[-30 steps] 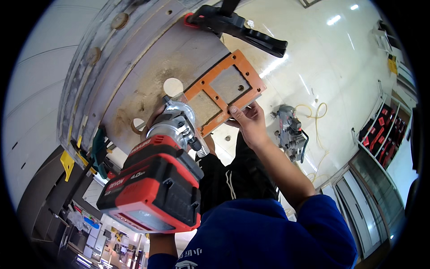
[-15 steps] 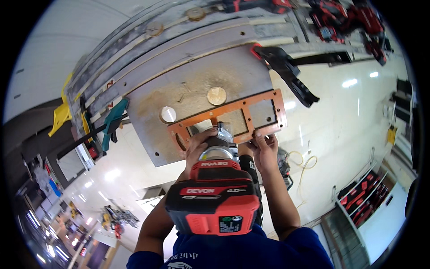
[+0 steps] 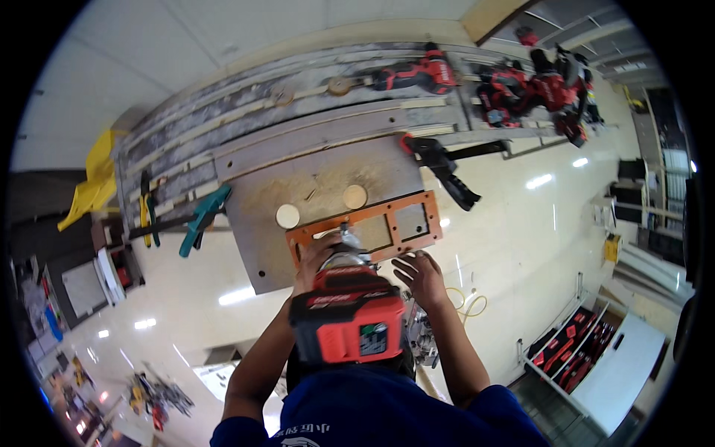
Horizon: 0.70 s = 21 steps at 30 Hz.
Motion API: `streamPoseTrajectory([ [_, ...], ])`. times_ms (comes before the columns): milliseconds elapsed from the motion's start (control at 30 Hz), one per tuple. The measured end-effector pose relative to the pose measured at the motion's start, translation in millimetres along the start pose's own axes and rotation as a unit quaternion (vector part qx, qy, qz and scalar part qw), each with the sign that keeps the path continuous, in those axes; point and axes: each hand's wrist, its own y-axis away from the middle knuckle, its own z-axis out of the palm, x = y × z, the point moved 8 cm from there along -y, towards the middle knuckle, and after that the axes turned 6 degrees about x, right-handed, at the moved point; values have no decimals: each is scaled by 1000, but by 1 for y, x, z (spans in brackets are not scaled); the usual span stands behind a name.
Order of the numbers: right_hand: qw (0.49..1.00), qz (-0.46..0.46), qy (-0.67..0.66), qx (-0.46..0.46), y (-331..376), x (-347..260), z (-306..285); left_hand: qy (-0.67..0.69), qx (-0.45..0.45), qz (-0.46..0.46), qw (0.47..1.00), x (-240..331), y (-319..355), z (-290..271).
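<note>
A cordless trim router (image 3: 348, 316) with a red and black battery stands over an orange template (image 3: 434, 223) with rectangular openings. My left hand (image 3: 316, 259) is wrapped round the router's lower body near its metal base. The bit is hidden from me. Just off the template's near edge, my right hand (image 3: 421, 277) has its fingers apart and holds nothing. Beneath the template lies a grey board (image 3: 252, 238) strewn with sawdust. Two round spots show on it, a white one (image 3: 287, 216) and a wood-coloured one (image 3: 355, 197).
A black clamp (image 3: 441, 165) grips the board's far right corner, and a teal clamp (image 3: 203, 217) sits at its left. Along the slatted bench lie a red drill (image 3: 432, 73) and other red power tools (image 3: 532, 93). A yellow hose (image 3: 469, 304) lies on the floor beyond my right arm.
My right hand has come off the template's near edge, and its fingers have spread. My left hand stays on the router. The whole view has shifted, showing more of the bench's far side.
</note>
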Motion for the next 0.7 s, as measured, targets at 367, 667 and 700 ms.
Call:
streamPoseTrajectory([
  [367, 958, -1, 93, -270, 198, -27, 137, 310, 134, -209, 918, 96, -28, -55],
  [667, 881, -92, 141, -443, 221, -19, 192, 89, 232, 221, 943, 217, -58, -63],
  [700, 874, -86, 102, -466, 219, -18, 189, 121, 205, 241, 941, 219, -57, -61],
])
